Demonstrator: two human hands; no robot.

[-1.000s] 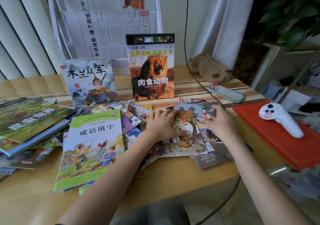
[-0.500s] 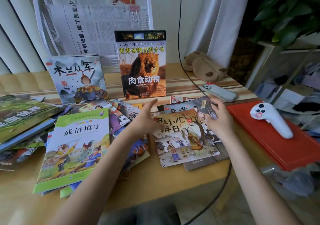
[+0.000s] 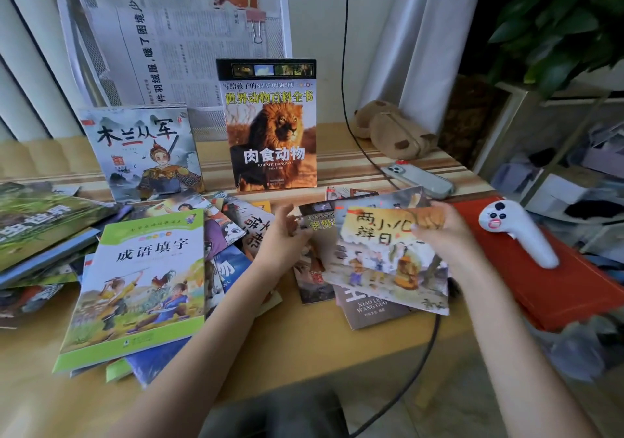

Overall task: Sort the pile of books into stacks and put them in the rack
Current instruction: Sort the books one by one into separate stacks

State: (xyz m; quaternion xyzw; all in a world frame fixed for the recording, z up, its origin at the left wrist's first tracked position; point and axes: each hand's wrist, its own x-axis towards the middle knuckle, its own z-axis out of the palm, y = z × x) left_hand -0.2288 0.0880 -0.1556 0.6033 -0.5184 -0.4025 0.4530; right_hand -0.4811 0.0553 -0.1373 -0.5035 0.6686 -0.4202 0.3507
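Paper picture book (image 3: 388,262) at centre right is lifting off the desk (image 3: 304,343) pile, right hand (image 3: 442,231) pinching its top corner; left hand (image 3: 287,238) is hovering released. Sorting is under way; next, probably adding it to a matching stack.

Green book (image 3: 40,225) cut off at left edge; dark lower book (image 3: 317,225) mostly covered, title seemingly partly hidden; right fingertips behind picture book (image 3: 388,258).
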